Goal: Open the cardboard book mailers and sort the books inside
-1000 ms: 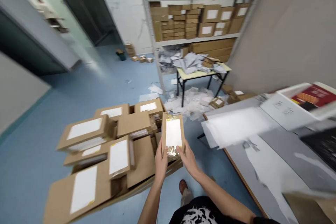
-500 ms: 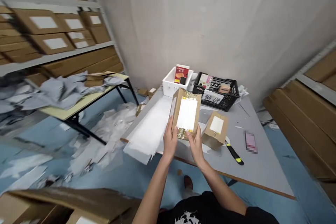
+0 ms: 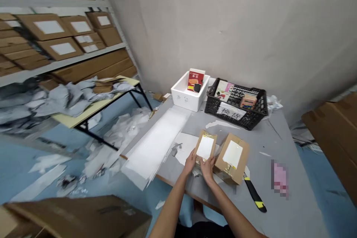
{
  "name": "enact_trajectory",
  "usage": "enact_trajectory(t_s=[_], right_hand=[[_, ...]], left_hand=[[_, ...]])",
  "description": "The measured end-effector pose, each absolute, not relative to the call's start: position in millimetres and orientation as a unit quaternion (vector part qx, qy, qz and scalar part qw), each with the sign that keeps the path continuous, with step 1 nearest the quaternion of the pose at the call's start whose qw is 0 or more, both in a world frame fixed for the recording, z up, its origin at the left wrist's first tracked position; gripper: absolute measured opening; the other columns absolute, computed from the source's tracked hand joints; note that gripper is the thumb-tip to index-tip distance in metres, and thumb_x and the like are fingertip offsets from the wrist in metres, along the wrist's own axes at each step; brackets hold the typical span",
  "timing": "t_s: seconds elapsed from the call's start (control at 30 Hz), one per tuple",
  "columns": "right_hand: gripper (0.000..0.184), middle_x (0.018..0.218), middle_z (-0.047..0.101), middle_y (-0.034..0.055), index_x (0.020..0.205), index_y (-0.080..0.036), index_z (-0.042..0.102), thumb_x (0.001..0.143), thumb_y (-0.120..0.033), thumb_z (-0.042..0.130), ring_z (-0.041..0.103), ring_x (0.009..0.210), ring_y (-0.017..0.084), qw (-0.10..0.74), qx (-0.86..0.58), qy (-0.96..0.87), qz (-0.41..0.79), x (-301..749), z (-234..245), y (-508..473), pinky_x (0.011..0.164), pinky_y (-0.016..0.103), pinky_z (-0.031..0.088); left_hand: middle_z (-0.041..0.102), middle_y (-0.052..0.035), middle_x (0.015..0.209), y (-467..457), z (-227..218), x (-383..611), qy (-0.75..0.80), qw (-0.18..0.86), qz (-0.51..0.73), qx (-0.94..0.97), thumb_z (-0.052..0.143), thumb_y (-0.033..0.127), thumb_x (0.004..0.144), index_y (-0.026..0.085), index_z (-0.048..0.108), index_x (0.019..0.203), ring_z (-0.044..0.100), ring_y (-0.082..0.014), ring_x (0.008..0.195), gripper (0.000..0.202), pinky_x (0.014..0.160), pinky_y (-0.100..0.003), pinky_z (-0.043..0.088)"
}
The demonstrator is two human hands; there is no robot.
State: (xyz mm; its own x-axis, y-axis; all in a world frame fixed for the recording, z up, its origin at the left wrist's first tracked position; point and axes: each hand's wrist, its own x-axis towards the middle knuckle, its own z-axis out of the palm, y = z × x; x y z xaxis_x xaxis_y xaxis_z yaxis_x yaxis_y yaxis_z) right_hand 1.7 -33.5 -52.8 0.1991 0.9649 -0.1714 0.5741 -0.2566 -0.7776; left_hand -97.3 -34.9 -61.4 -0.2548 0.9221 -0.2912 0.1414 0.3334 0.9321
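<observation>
A small cardboard box [image 3: 205,147] with a white label and shiny tape sits between my hands at the near part of the grey table [image 3: 267,193]. My left hand [image 3: 190,162] grips its left side, and my right hand [image 3: 206,169] grips its lower right corner. Close on the right stands a larger cardboard box [image 3: 233,156], also labelled and taped. Beyond that lies a utility knife [image 3: 254,193] with a black and yellow handle, its blade end close to the larger box. White sheets [image 3: 160,143] are stacked left of my hands.
At the table's back stand a white foam box [image 3: 185,98] holding a red package and a black plastic crate [image 3: 237,113] with small items. A pixelated pink object [image 3: 279,178] lies right. Left are a yellowish table [image 3: 72,119], box shelves [image 3: 69,57] and floor litter. An open carton [image 3: 83,215] is near.
Both hands have lowered the small box from above the table down beside the larger box. The view has shifted, showing more of the tabletop.
</observation>
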Motion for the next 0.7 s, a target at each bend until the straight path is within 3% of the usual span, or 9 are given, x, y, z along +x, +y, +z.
enact_trajectory(t_s=[0.17, 0.23, 0.33, 0.53, 0.7], right_hand=[[0.092, 0.148, 0.011, 0.0335, 0.137, 0.004, 0.028, 0.079, -0.067, 0.028, 0.005, 0.139, 0.041, 0.313, -0.616, -0.67, 0.272, -10.3, -31.3, -48.7, 0.104, 0.063, 0.015], [0.088, 0.151, 0.008, 0.0277, 0.141, -0.002, 0.026, 0.081, -0.066, 0.03, 0.006, 0.14, 0.037, 0.334, -0.533, -0.72, 0.293, -29.3, -11.7, -53.6, 0.106, 0.06, 0.015], [0.076, 0.15, 0.018, 0.0214, 0.141, -0.01, 0.029, 0.084, -0.06, 0.032, 0.016, 0.139, 0.031, 0.328, -0.399, -0.758, 0.398, -74.1, 14.7, -72.3, 0.108, 0.054, 0.02], [0.07, 0.139, 0.043, 0.0177, 0.133, -0.013, 0.043, 0.081, -0.059, 0.039, 0.039, 0.129, 0.027, 0.142, -0.193, -0.768, 0.594, -177.3, 13.1, -182.1, 0.107, 0.047, 0.029], [0.072, 0.125, 0.057, 0.0204, 0.122, -0.01, 0.055, 0.071, -0.061, 0.048, 0.055, 0.115, 0.031, -0.015, -0.113, -0.757, 0.643, -235.2, -18.7, -311.3, 0.1, 0.048, 0.038]], left_hand=[[0.05, -0.0155, 0.135, -56.1, -60.1, -99.8, 0.72, 0.404, 0.468, 0.315, 0.047, 0.038, 0.083, 0.011, 0.051, 0.126, 0.046, -0.0233, 0.126, 0.051, 0.109, -0.04, 0.03], [0.053, -0.0147, 0.133, -82.0, -56.4, -113.2, 0.739, 0.351, 0.501, 0.282, 0.042, 0.038, 0.086, 0.012, 0.051, 0.126, 0.048, -0.0213, 0.124, 0.048, 0.108, -0.038, 0.032], [0.058, -0.0128, 0.124, -148.0, -44.4, -145.3, 0.779, 0.231, 0.536, 0.23, 0.036, 0.037, 0.089, 0.015, 0.053, 0.122, 0.053, -0.0201, 0.117, 0.043, 0.105, -0.039, 0.036], [0.059, -0.0129, 0.115, -340.9, -13.6, -213.1, 0.864, -0.028, 0.503, -0.016, 0.037, 0.033, 0.089, 0.015, 0.053, 0.118, 0.058, -0.0206, 0.104, 0.038, 0.097, -0.04, 0.043], [0.054, -0.0149, 0.117, -479.0, -12.8, -233.0, 0.868, -0.127, 0.437, -0.197, 0.04, 0.03, 0.087, 0.015, 0.05, 0.121, 0.053, -0.0234, 0.112, 0.038, 0.097, -0.04, 0.042]])
